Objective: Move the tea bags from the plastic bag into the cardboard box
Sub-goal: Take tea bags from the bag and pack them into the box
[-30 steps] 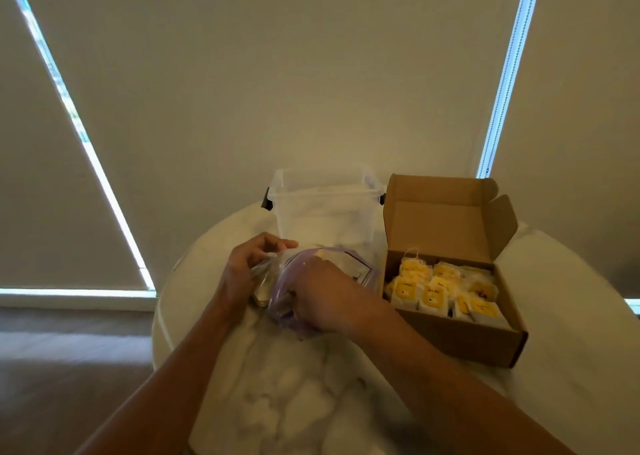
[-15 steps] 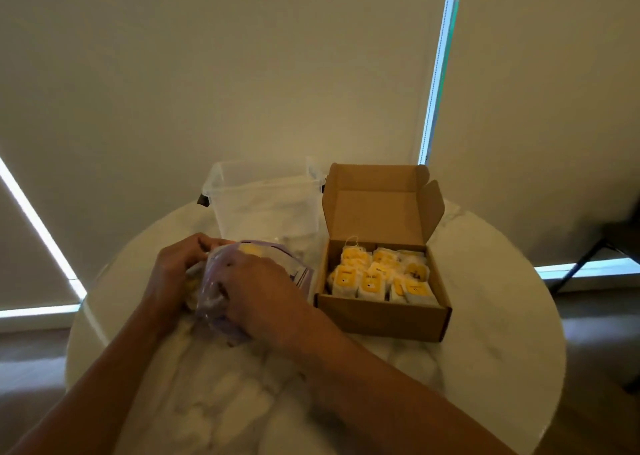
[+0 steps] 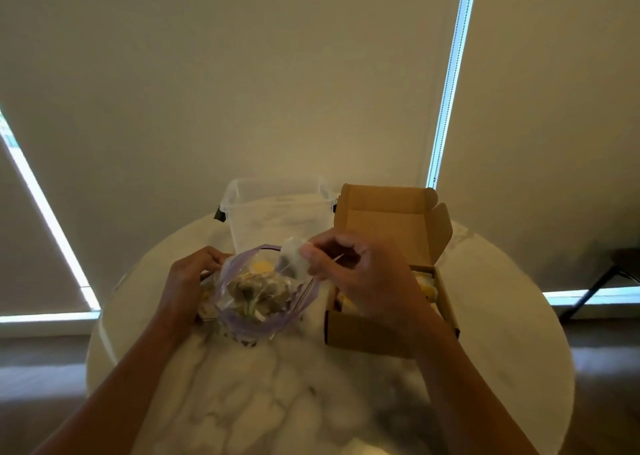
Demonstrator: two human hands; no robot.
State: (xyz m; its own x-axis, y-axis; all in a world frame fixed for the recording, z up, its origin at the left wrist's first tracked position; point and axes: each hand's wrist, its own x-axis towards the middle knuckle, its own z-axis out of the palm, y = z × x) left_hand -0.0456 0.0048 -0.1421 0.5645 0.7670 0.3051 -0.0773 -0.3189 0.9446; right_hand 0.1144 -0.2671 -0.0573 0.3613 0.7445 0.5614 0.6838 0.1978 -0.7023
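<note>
A clear plastic bag (image 3: 256, 298) with a purple zip rim lies open on the round marble table, several tea bags inside it. My left hand (image 3: 188, 281) grips the bag's left edge. My right hand (image 3: 360, 274) hovers between the bag and the cardboard box (image 3: 367, 330), pinching one pale tea bag (image 3: 294, 257) just above the bag's right rim. The brown box stands to the right with its lid (image 3: 384, 222) up. Yellow-tagged tea bags (image 3: 427, 286) lie in it, mostly hidden behind my right hand.
A clear plastic tub (image 3: 277, 212) with black clips stands behind the bag, at the table's far edge. The marble table (image 3: 277, 402) ends close on all sides. A dark stand's legs (image 3: 609, 278) are on the floor at the right.
My right hand has come out of the plastic bag with one tea bag and moved right and up toward the box. The left hand still holds the bag. The view has shifted.
</note>
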